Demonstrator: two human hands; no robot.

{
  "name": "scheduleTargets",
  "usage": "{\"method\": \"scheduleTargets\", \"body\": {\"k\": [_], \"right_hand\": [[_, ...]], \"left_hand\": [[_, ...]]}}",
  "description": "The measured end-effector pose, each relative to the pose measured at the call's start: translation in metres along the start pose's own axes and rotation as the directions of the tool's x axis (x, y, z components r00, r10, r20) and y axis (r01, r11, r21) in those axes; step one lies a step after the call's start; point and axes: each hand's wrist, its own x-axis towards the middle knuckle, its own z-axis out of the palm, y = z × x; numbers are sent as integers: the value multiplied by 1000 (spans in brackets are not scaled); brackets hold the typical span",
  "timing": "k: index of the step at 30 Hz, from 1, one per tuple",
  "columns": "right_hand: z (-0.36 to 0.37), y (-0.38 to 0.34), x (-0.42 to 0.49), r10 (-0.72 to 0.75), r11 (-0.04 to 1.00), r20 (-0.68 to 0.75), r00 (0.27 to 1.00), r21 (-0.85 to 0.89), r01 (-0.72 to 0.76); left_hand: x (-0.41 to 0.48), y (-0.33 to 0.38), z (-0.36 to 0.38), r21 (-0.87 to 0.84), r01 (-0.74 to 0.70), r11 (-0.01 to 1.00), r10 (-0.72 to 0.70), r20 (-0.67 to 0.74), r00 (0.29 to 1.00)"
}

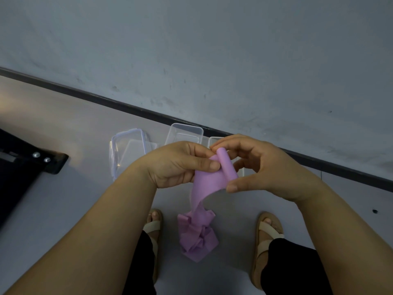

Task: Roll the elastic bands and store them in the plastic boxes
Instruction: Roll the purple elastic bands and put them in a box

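The left hand [180,165] pinches the flat part of the purple band [204,182], and the right hand [261,167] grips its started roll [227,165], whose axis points away from the person, between the two hands. The loose tail drops straight down to a heap [197,237] on the floor [63,199]. The open boxes [185,130] lie just beyond the hands.

No writing, label, brand, number or sign can be read. The purple elastic band [207,180], the clear plastic boxes [185,129] and the black bracket [54,163] at left show only plain surfaces.
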Motion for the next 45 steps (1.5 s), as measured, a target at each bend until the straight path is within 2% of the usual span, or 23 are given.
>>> {"method": "scheduleTargets", "body": {"k": [9,15,19,22,31,33,35,37,39,45], "right_hand": [[-1,-2,0,-51,994,36,998,-91,54],[-2,-1,-1,-49,987,33,998,-153,53],[0,1,-1,-55,970,27,998,-236,59],[2,2,0,-16,976,3,1000,-215,17],[3,-2,1,-29,967,-17,999,-254,24],[2,-2,1,-7,978,-29,1000,-210,1],[3,-2,2,75,994,-66,995,-68,-80],[7,-2,5,153,985,-148,977,107,-138],[12,0,10,197,967,-268,943,211,-142],[24,5,19,230,944,-447,864,317,-87]], "left_hand": [[-2,1,3,11,18,1000,-18,-1,1000],[0,0,3,-2,10,1000,-11,-58,998],[2,0,7,71,44,996,-31,-167,985],[3,-1,6,76,40,996,-21,-231,973],[5,-3,8,121,62,991,-32,-233,972],[6,-4,5,109,24,994,6,-266,964],[9,-5,3,75,-45,996,66,-300,952],[12,-7,2,25,-121,992,122,-346,930],[14,-7,3,7,-173,985,161,-399,903],[18,-6,11,3,-305,952,277,-422,863]]}}
